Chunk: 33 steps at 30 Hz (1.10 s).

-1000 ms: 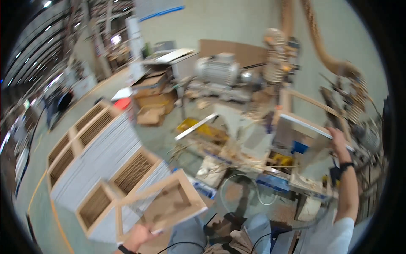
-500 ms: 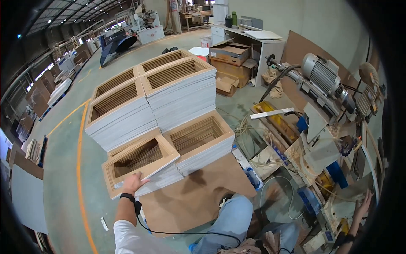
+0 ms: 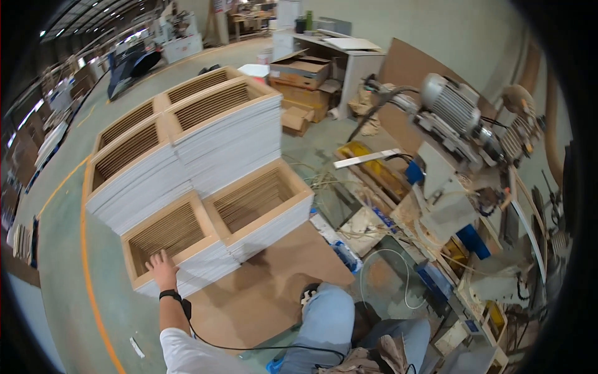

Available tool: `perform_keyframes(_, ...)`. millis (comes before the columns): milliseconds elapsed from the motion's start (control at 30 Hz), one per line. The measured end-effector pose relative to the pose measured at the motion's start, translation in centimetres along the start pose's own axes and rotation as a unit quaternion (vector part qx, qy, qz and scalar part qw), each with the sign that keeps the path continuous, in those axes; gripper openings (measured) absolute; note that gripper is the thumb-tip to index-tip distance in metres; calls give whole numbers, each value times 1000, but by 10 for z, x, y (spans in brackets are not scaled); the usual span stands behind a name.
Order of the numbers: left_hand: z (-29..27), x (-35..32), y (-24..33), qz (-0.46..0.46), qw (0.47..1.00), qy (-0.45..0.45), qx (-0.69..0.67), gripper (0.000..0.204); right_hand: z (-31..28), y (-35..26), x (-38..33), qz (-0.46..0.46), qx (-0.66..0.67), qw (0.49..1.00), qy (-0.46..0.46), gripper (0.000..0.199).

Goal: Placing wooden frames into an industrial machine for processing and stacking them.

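Observation:
My left hand (image 3: 161, 268) lies flat with fingers spread on the front rim of a pale wooden frame (image 3: 168, 232) with a slatted inside. That frame tops the low near-left stack. A black band sits on the wrist, and a black cable runs back from it. A second low stack of the same frames (image 3: 261, 201) stands right beside it. Two taller stacks (image 3: 224, 121) (image 3: 134, 159) rise behind. My right hand is out of the picture.
The low stacks sit on a brown board (image 3: 268, 293) on the floor, by my knee in jeans (image 3: 327, 311). A woodworking machine with a grey motor (image 3: 455, 109) and offcuts fills the right. Cardboard boxes (image 3: 305, 71) stand at the back. An orange floor line (image 3: 84, 249) curves along the left.
One second ago my left hand held a frame in the air facing the machine. The view has swung left, and the frame now lies on the low stack under my hand.

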<state>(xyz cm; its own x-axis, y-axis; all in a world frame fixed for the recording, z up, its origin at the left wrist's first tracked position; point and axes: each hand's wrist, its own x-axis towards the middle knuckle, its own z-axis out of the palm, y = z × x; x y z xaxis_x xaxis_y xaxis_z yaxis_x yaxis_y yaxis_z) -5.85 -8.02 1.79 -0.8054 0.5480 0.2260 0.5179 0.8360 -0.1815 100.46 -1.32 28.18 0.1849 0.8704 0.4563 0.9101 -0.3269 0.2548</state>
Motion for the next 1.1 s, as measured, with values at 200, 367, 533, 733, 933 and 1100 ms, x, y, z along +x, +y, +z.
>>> perform_keyframes(200,-97,-22,241,268,884,-26,-383,55,37,77,-193,388,321,841,-196,53)
perform_keyframes(367,-350,-195,464,637,543,-92,-539,40,26,21,-176,315,124,913,-230,72)
perform_keyframes(533,-521,-356,615,762,314,46,-565,45,-30,39,-147,376,104,911,-135,32)
perform_keyframes(733,-574,-374,726,703,583,98,-395,68,-141,19,-27,238,282,929,31,30)
perform_keyframes(933,-566,-367,637,800,416,173,-397,50,-160,-38,127,-115,238,960,90,42)
perform_keyframes(1100,-516,-367,476,855,401,97,-315,56,-100,-102,225,-216,207,953,43,40)
